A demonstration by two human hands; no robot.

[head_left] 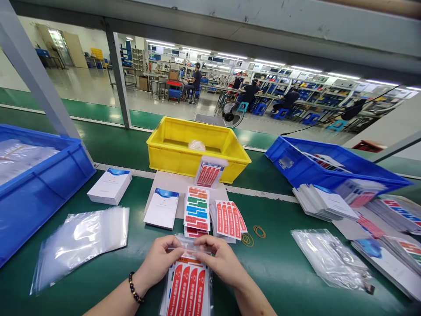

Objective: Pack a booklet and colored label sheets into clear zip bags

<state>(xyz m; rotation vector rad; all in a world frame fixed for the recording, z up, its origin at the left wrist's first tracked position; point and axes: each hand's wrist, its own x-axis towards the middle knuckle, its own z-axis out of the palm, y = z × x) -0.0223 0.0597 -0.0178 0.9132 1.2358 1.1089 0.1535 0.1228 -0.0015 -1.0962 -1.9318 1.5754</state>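
Note:
My left hand (162, 258) and my right hand (221, 258) pinch the top edge of a clear plastic bag (187, 285) at the front of the table. Inside the bag lie red-and-white label sheets, with an orange strip showing above them. Just beyond my hands sit a stack of white booklets (162, 209) with a blue top, a pile of multicoloured label sheets (197, 208) and a fanned pile of red label sheets (229, 219). A filled bag (210, 172) leans against the yellow bin (197, 163).
Blue bins stand at left (42, 175) and right (296, 164). Flat clear bags (85, 237) and another booklet stack (110, 186) lie left; more plastic bags (332, 256) and printed sheets lie right. Rubber bands (259, 231) rest near my right hand. People sit working in the background.

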